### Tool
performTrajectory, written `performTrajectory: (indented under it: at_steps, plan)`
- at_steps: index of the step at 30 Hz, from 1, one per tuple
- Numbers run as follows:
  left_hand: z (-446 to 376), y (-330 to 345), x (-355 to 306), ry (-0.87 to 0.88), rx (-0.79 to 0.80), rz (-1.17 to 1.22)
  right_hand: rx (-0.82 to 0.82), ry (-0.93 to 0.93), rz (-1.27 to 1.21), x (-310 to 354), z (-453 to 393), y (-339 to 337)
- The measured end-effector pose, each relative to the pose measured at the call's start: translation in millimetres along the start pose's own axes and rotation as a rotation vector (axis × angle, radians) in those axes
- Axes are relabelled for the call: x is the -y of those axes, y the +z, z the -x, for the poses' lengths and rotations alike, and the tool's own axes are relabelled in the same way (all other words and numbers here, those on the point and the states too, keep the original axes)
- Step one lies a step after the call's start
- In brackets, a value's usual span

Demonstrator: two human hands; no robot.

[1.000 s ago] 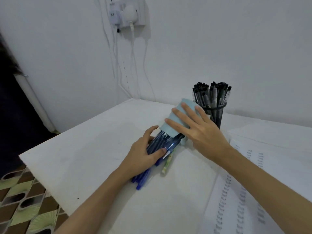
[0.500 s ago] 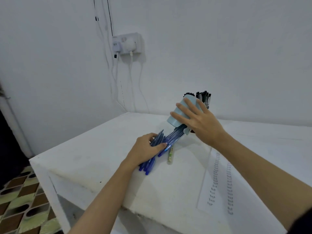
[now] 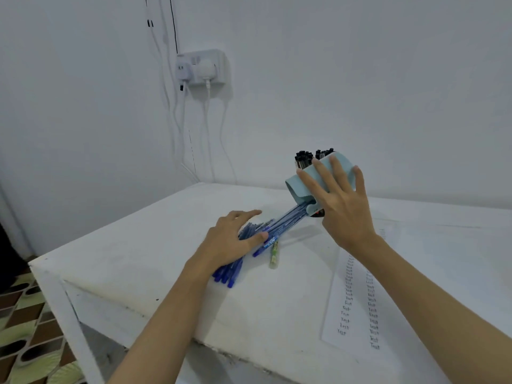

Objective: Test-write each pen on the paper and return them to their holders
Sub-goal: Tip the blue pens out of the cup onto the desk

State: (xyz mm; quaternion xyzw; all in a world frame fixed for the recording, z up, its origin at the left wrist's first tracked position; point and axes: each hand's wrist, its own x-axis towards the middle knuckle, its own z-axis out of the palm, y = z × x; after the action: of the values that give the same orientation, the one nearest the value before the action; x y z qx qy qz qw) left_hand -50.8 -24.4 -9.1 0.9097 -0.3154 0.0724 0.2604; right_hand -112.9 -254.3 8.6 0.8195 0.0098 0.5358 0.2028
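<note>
**Blue pens sliding out of the tipped holder**

Head view: The right hand (image 3: pixel 342 206) grips the light blue holder (image 3: pixel 318 178) with its fingers spread over the wall, and holds it lifted and tipped, with the mouth pointing down and to the left. A bundle of blue pens (image 3: pixel 249 245) runs out of the mouth and lies on the white table (image 3: pixel 124 259). The left hand (image 3: pixel 230 242) rests on top of the bundle with fingers loosely spread and the thumb at the near side; I cannot tell if it squeezes the pens or only presses on them. 1 green pen (image 3: pixel 274 253) lies apart, just right of the bundle. Behind the holder stands a second holder of black pens (image 3: pixel 307 157), mostly hidden.

In my judgement the step in hand is emptying the blue pens onto the table, before the writing test. The next move calls for drawing the holder fully off the pens, setting it upright, then picking 1 pen.

The holder looks like smooth plastic, round, with a thick rim. The pens are thin and glossy, so they may roll. The paper (image 3: pixel 357 300) at the right is flat and carries 2 columns of the word "Test". The table surface is matte and a little stained.
</note>
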Motion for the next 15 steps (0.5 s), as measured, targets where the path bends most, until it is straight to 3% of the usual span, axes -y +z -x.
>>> performTrajectory:
  at_steps: [3, 8, 15]
  plan:
    - [-0.8, 3.7, -4.5, 0.109, 0.075, 0.07, 0.0, 0.018, 0.0, 2.0, 7.2, 3.8]
    - [-3.5, -0.1, -0.1, 0.037, 0.076, 0.239, -0.007, 0.118, -0.02, -9.7, 6.8, -0.4]
    - [-2.1, 5.5, -3.3, 0.121, 0.109, 0.099, -0.015, 0.308, -0.176, 1.8, -4.9, -5.7]
